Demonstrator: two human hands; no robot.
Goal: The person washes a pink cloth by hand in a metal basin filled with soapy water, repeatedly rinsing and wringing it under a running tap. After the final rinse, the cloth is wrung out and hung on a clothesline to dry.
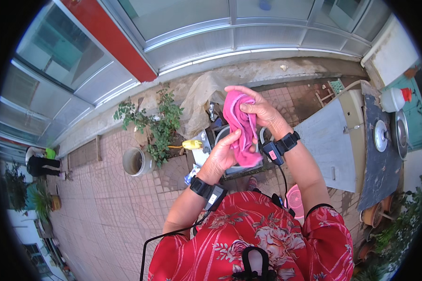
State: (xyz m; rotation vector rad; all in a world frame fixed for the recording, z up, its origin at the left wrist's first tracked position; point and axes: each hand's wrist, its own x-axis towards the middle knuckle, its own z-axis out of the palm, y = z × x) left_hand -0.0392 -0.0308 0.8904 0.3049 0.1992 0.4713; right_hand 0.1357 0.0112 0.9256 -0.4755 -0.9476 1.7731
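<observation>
A bunched pink cloth is held up between both my hands, over an outdoor sink basin. My left hand grips its lower part, with the thumb lying on the cloth. Around the upper end closes my right hand, thumb pressed on the fabric. The cloth's lower end hangs loose and looks slightly blurred. Just behind the cloth stands a metal tap. Much of the basin is hidden by the cloth and my hands.
Left of the basin are a yellow brush-like item, a leafy plant and a grey bucket. A metal-topped cabinet stands at right, a pink plastic basket near my body. A person bends over far left.
</observation>
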